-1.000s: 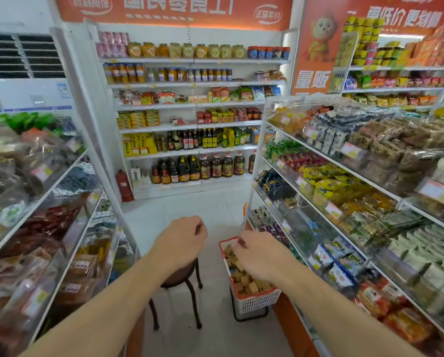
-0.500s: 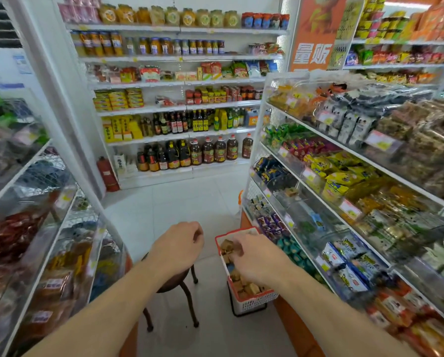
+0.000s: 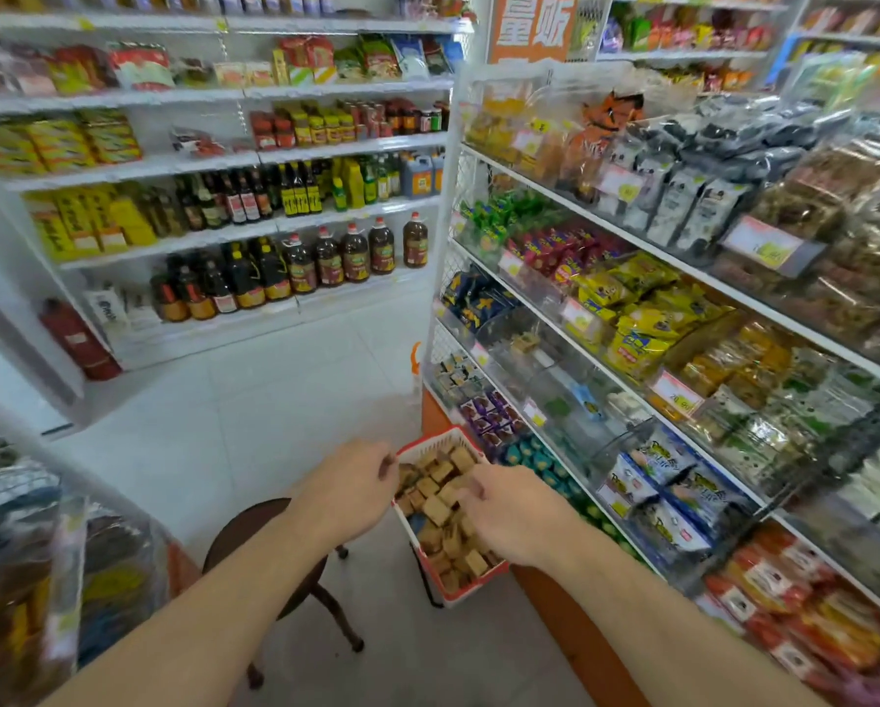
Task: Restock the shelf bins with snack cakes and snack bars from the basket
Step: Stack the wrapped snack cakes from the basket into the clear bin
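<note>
Right hand point(image 3: 517, 512) fingers curling down into small tan wrapped snack cakes point(image 3: 443, 494), grasp not confirmable. Left hand point(image 3: 348, 489) loosely curled, hovering at left rim of red-and-white plastic basket point(image 3: 471, 586). Cakes lying directly under right fingertips; right hand nearer.

A small grocery shop is shown. White tiered shelves point(image 3: 570, 211) are packed with bagged snacks behind clear bin fronts, each marked by price tags point(image 3: 675, 392). Bottled sauces point(image 3: 356, 255) are lined along the back wall, and an orange sign point(image 3: 532, 25) with Chinese characters is hung above.
</note>
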Demonstrator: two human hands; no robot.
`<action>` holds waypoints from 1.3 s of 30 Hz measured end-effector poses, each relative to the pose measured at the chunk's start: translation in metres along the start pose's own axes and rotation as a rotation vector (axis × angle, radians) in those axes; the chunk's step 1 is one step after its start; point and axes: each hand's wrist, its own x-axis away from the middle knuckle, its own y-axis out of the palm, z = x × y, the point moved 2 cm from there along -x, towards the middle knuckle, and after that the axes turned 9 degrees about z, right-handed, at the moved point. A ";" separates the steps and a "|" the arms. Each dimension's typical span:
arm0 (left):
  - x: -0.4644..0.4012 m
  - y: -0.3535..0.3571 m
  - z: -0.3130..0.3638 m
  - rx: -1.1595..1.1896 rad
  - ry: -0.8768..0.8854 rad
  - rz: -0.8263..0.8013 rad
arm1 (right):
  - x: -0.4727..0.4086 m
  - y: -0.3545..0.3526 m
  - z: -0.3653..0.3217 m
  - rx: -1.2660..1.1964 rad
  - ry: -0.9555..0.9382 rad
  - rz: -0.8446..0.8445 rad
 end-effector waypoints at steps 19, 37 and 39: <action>-0.232 0.071 0.012 -0.099 0.003 -0.204 | -0.197 -0.037 0.086 -0.083 0.117 -0.147; -0.425 0.150 0.065 -0.153 0.561 -0.480 | -0.288 -0.034 0.113 -0.281 0.596 0.089; -0.422 0.152 0.067 -0.151 0.604 -0.482 | -0.286 -0.029 0.114 -0.307 0.625 0.084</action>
